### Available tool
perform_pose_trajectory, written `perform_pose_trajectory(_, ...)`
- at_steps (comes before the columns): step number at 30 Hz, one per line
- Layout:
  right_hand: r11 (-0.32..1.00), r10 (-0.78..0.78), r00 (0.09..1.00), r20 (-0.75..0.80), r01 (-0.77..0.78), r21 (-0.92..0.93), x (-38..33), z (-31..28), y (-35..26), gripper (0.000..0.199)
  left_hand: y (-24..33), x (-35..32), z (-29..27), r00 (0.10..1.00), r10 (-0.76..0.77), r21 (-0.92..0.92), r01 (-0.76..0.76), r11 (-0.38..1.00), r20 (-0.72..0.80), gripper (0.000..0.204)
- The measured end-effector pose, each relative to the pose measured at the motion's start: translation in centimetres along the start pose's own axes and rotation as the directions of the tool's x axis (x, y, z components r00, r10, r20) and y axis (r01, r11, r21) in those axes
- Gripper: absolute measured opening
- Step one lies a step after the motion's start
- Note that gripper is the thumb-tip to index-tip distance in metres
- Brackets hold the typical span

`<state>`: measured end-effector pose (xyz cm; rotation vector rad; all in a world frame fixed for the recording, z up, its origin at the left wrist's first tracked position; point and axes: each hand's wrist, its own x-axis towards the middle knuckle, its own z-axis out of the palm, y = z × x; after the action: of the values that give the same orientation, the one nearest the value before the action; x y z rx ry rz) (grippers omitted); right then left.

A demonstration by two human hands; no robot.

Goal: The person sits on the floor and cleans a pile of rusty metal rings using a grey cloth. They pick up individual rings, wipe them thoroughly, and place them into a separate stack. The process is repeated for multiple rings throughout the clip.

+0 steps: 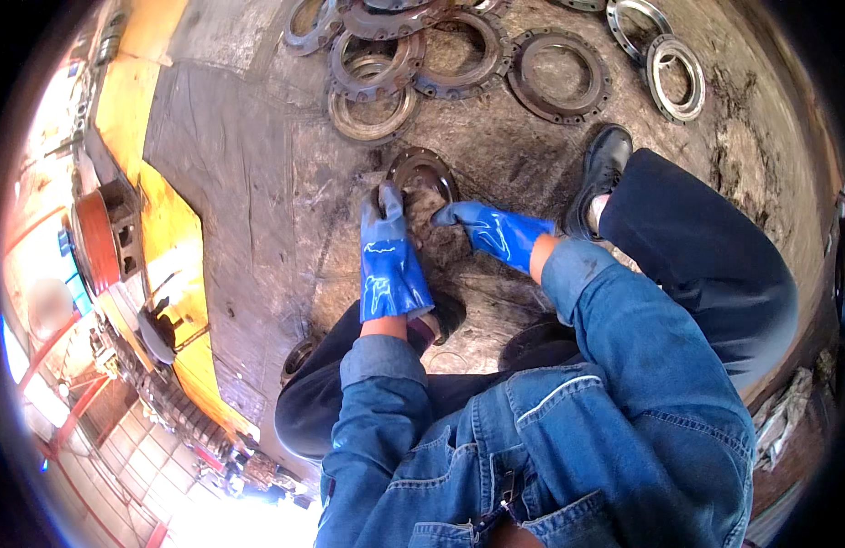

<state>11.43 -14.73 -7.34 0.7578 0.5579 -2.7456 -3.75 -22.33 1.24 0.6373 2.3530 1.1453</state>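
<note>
In front of me, between my feet, a dark greasy metal ring (pixel 438 168) with small holes along its rim is held between my two hands. My left hand (pixel 383 217), in a blue rubber glove, has its fingers closed at the ring's left edge. My right hand (pixel 472 222), gloved the same way, grips the lower right edge. The gloves hide parts of the ring, and brown dirty ground shows through its opening.
Several metal rings (pixel 521 80) lie beyond my hands, some overlapping. Two lighter rings (pixel 658 91) are at the far right. My black shoe (pixel 609 151) stands right of my hands. Along the left runs a yellow metal edge (pixel 180 237); a small round part (pixel 299 356) lies by my left leg.
</note>
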Motion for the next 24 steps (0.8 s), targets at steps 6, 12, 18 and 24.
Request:
perform_pose_trajectory(6,0.592,-0.184,0.976,-0.120,0.208,0.779,-1.4,0.5,-0.9,0.032,5.8,-0.6,0.9,0.997,-0.071,0.078,0.069,0.995,0.024,0.037)
perform_pose_trajectory(12,0.878,-0.471,0.809,-0.351,0.466,-0.104,-2.1,7.2,-5.2,0.032,-6.3,0.7,-2.2,0.990,0.109,0.131,-0.120,0.984,0.091,0.044)
perform_pose_trajectory(18,0.506,-0.466,0.885,0.020,0.285,-0.814,-1.4,4.4,-4.2,0.038,1.4,1.2,-1.0,0.887,-0.370,-0.267,0.440,0.857,0.276,0.048)
perform_pose_trajectory(24,-0.302,-0.150,0.988,0.031,-0.016,-0.953,-2.6,4.4,-6.6,0.035,-4.2,1.9,-2.7,0.983,-0.135,-0.104,0.149,0.983,0.127,0.050)
